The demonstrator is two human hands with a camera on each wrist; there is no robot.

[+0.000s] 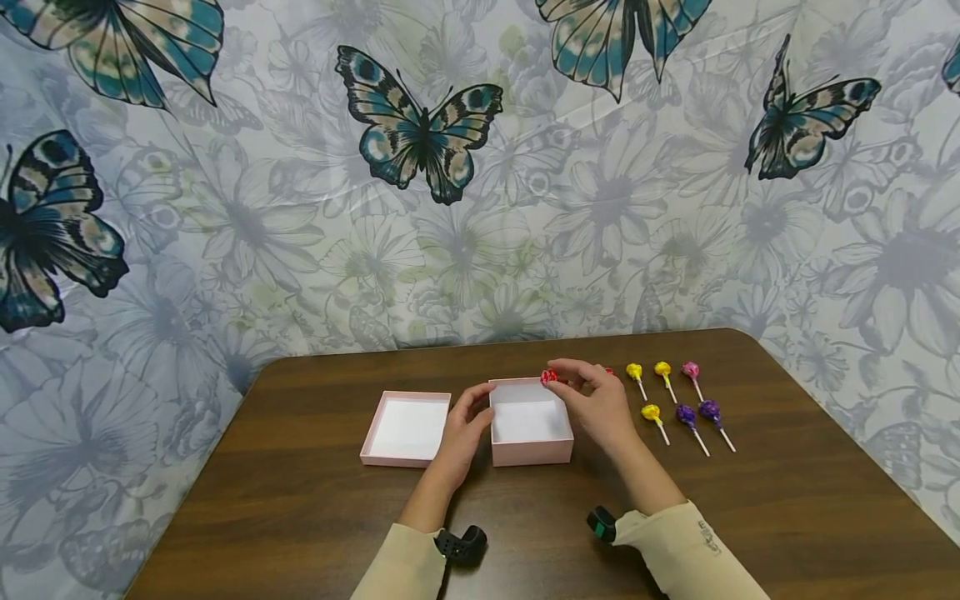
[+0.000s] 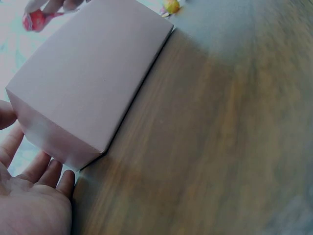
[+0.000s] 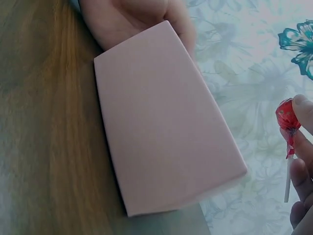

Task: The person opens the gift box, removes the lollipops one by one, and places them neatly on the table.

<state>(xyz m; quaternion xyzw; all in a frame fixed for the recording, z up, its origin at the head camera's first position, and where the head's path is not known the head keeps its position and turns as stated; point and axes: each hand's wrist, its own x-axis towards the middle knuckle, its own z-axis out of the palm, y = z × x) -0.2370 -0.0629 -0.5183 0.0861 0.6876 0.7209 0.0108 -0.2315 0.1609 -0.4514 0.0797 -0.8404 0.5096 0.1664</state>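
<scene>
My right hand (image 1: 600, 404) pinches a red-wrapped lollipop (image 1: 549, 377) over the back right corner of an open pink box (image 1: 532, 452). The right wrist view shows its white stick hanging below the wrapped red head (image 3: 287, 115). White lines the inside of the box. My left hand (image 1: 461, 433) rests against the box's left side, its fingers (image 2: 36, 169) fairly straight along the wall. The pink lid (image 1: 405, 429) lies left of that hand, white inside facing up. Behind the right hand, a bit of another red wrapper (image 1: 609, 370) shows; the rest is hidden.
Right of the box lie yellow lollipops (image 1: 651, 412), a pink lollipop (image 1: 691, 369) and purple lollipops (image 1: 709, 409) in two rough rows on the brown wooden table (image 1: 300, 500). A butterfly-print cloth (image 1: 420, 275) hangs behind the table. Each wrist wears a black band (image 1: 461, 546).
</scene>
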